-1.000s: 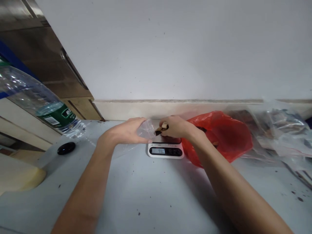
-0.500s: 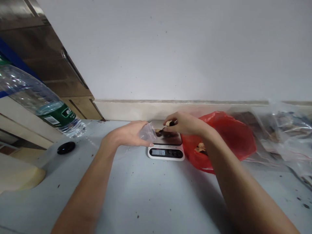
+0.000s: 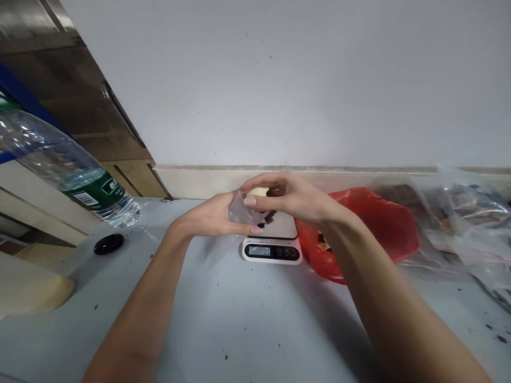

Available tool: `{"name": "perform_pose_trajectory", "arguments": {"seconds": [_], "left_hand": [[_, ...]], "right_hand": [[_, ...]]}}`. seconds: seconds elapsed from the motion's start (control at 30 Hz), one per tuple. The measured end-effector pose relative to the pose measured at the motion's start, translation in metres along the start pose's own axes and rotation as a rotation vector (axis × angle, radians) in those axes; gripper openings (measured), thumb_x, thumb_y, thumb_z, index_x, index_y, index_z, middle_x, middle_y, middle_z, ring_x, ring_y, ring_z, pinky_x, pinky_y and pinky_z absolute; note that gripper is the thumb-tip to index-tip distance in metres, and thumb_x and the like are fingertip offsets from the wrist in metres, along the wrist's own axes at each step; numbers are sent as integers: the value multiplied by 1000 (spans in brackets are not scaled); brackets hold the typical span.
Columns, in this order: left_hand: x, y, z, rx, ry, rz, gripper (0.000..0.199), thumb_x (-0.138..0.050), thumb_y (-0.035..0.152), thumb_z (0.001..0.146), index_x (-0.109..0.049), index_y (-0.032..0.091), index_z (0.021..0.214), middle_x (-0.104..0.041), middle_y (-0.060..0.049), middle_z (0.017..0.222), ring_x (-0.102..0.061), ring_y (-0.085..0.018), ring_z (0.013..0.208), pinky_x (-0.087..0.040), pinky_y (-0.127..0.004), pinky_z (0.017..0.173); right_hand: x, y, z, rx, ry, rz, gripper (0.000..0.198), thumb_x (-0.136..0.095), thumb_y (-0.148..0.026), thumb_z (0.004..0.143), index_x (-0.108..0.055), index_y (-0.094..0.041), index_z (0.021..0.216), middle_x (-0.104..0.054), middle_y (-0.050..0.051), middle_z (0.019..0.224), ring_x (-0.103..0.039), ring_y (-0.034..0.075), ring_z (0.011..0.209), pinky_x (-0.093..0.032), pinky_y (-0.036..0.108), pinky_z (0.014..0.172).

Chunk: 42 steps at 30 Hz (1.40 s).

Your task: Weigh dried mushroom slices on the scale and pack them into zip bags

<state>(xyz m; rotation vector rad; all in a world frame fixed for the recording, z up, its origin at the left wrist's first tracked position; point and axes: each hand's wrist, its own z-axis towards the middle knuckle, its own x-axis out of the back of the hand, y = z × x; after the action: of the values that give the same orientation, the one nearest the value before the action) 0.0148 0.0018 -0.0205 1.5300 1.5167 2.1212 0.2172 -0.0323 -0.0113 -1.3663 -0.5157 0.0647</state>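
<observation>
A small clear plastic bag (image 3: 239,210) is held at its mouth by my left hand (image 3: 211,215), over the left side of a white kitchen scale (image 3: 273,255). My right hand (image 3: 291,197) has its fingers closed on pale, dried-looking pieces (image 3: 260,192) at the bag's opening; their exact kind is unclear. Dark bits (image 3: 268,218) lie on the scale's metal plate beneath my hands. The scale's display is lit. Just right of the scale, an open red plastic bag (image 3: 359,234) holds some more pale and dark pieces, partly hidden by my right forearm.
A large water bottle (image 3: 75,165) tilts in from the left, above a black round cap (image 3: 108,243) on the table. Clear plastic bags (image 3: 475,223) lie at the far right. The white wall (image 3: 279,90) rises close behind the scale.
My right hand has moved left from above the scale plate to the clear bag's mouth, carrying pale pieces. Fewer pieces show on the plate. My left hand has barely moved.
</observation>
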Motion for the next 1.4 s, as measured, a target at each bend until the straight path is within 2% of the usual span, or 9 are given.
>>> {"name": "perform_pose_trajectory", "arguments": {"seconds": [0.1, 0.27, 0.47, 0.6, 0.73, 0.87, 1.03, 1.23, 1.4], "left_hand": [[2, -4, -1, -27, 2, -66, 56, -79, 52, 81, -62, 24, 127, -72, -8, 132, -66, -31, 124, -52, -42, 104], [5, -11, -3, 50, 21, -108, 61, -80, 50, 81, -60, 23, 131, -72, -10, 132, -66, -32, 126, -50, -45, 106], [2, -10, 0, 15, -6, -86, 58, -78, 50, 82, -61, 24, 131, -69, -8, 137, -65, -30, 127, -50, -42, 105], [1, -8, 0, 78, -14, -53, 50, -78, 53, 82, -65, 22, 120, -77, -8, 120, -72, -29, 110, -56, -37, 89], [6, -7, -4, 66, -25, -95, 51, -73, 55, 85, -64, 22, 121, -80, -6, 104, -76, -24, 86, -57, -33, 76], [15, -9, -12, 140, 87, -8, 66, -75, 57, 81, -59, 24, 136, -79, -6, 113, -76, -25, 94, -58, -33, 80], [22, -14, -15, 237, 142, 176, 72, -75, 67, 75, -62, 26, 132, -74, -8, 130, -69, -32, 119, -55, -37, 93], [20, -12, -13, 308, 53, 289, 71, -71, 70, 76, -60, 28, 132, -73, -6, 130, -69, -31, 116, -53, -37, 94], [15, -7, -9, 329, -12, 296, 76, -70, 71, 76, -57, 27, 137, -70, -7, 136, -68, -31, 117, -52, -36, 92]], "right_hand": [[-3, 0, 1, -16, 23, 57, 35, -82, -39, 80, -75, -20, 109, -79, 6, 97, -62, 13, 65, -50, 27, 54], [0, -3, -2, -1, 135, 32, 20, -81, -35, 82, -76, -19, 94, -78, 9, 103, -71, 21, 85, -57, 30, 63], [-9, 7, 6, 102, 193, 62, 10, -79, -23, 81, -73, -19, 88, -76, 6, 92, -72, 20, 84, -61, 35, 72], [-21, 14, 15, 294, 400, 127, 10, -77, -21, 79, -67, -20, 80, -73, 3, 87, -72, 19, 90, -60, 39, 88], [-23, 11, 15, 325, 351, 214, 13, -77, -23, 77, -67, -21, 87, -75, 3, 94, -73, 20, 99, -59, 38, 90], [-10, 11, 10, 36, 462, -131, 5, -68, -22, 87, -70, -19, 91, -78, 8, 100, -73, 23, 100, -56, 38, 93], [-14, 19, 9, -439, 180, -699, 53, -81, -37, 82, -70, -12, 128, -74, 21, 126, -68, 35, 117, -53, 41, 93], [-30, 17, 12, -476, 88, -835, 20, -71, -20, 88, -80, -12, 104, -78, 21, 111, -71, 32, 105, -51, 34, 82], [-15, 17, 8, -473, 80, -756, 25, -62, 1, 80, -80, -14, 84, -81, 13, 87, -73, 24, 84, -47, 28, 67]]}}
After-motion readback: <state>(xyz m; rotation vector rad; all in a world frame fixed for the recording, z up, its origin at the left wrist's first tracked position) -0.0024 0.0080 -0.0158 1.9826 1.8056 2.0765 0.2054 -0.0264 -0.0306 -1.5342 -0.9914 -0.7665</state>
